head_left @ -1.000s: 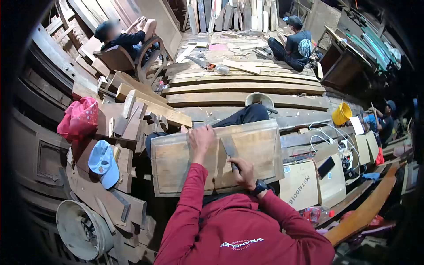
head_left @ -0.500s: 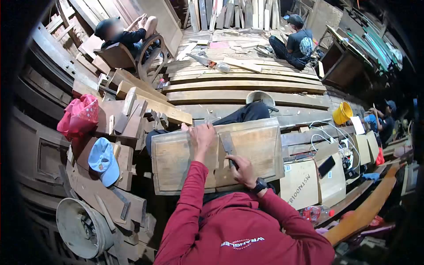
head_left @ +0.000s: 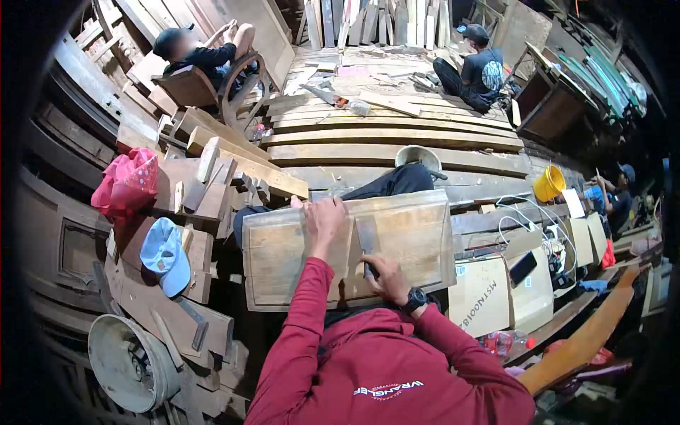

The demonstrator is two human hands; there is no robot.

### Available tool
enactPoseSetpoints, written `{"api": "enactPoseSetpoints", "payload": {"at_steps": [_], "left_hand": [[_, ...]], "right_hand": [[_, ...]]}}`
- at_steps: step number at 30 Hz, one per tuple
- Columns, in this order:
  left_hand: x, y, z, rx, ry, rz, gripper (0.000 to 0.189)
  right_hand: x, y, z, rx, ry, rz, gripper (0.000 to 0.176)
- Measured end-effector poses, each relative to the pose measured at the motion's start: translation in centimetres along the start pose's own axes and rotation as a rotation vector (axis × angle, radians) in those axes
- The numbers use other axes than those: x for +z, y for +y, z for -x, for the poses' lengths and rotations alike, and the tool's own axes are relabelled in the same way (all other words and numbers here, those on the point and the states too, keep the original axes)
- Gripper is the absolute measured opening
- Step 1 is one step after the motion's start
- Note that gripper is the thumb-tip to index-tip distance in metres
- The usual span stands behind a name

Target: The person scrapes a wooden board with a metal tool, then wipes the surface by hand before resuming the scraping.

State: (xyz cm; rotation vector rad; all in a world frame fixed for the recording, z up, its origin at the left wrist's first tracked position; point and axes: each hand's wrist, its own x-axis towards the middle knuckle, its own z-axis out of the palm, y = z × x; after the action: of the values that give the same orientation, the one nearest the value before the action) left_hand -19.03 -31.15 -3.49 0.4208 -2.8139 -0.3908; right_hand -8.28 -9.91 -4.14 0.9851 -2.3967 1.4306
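Across my lap lies a wide wooden panel (head_left: 283, 258) with bevelled edges. My left hand (head_left: 326, 218) rests at its far edge, with the fingers bent over that edge and pressed on the wood. On the right half, my right hand (head_left: 387, 278) is wrapped round the dark handle of a flat-bladed tool (head_left: 366, 235). The tool's blade lies over the panel and points away from me, close to the middle. A dark watch is on my right wrist.
Cardboard boxes (head_left: 480, 296) with a phone (head_left: 523, 269) are at the right. A blue cap (head_left: 165, 256), a pink bag (head_left: 127, 183) and a bucket (head_left: 133, 363) are at the left. Three people sit farther off, beyond long planks (head_left: 397, 137).
My right hand has shifted slightly towards me with the tool. My left hand stays at the panel's far edge.
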Motion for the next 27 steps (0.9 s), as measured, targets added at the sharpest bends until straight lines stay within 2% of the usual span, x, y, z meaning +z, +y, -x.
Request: {"api": "enactPoseSetpoints", "payload": {"at_steps": [3,4,7,8,11,12,13,15,18,22,25,27], "left_hand": [[1.6,-0.1,-0.8,-0.027,0.014,0.061,0.05],[1.2,-0.1,-0.9,-0.022,0.009,0.05,0.05],[-0.6,0.4,-0.1,-0.023,0.008,0.043,0.051],[-1.1,0.7,0.0,-0.019,0.013,0.047,0.051],[1.2,-0.1,-0.4,-0.021,0.046,0.026,0.051],[-0.5,0.3,-0.5,-0.02,-0.043,0.052,0.051],[-0.3,0.3,-0.7,-0.016,-0.012,0.031,0.051],[0.3,0.2,-0.2,-0.007,0.034,-0.014,0.051],[0.1,0.3,-0.4,-0.039,-0.037,0.013,0.052],[0.8,0.1,-0.6,-0.04,0.021,-0.031,0.053],[1.0,-0.3,-0.5,-0.024,-0.018,0.026,0.051],[2.0,-0.4,-0.9,-0.046,0.01,0.082,0.048]], "right_hand": [[-0.6,-0.2,-0.5,-0.051,0.078,0.013,0.035],[-0.9,-0.1,0.3,-0.012,-0.017,0.048,0.036],[-0.4,0.0,0.7,-0.001,-0.065,0.044,0.038],[0.4,0.8,0.4,-0.037,0.057,0.018,0.036],[0.0,0.8,-0.2,0.028,0.077,0.042,0.034],[-0.4,0.7,0.3,0.013,0.003,0.027,0.033],[-0.4,0.5,0.7,-0.076,0.013,0.032,0.035],[-0.6,0.0,0.8,-0.057,-0.08,0.107,0.036],[0.6,1.3,-0.1,0.024,0.069,0.055,0.036],[-0.9,0.4,0.8,-0.072,-0.047,0.039,0.035],[0.3,0.4,-0.1,-0.011,0.082,0.025,0.036],[0.2,1.0,-0.3,0.035,0.074,0.032,0.035]]}}
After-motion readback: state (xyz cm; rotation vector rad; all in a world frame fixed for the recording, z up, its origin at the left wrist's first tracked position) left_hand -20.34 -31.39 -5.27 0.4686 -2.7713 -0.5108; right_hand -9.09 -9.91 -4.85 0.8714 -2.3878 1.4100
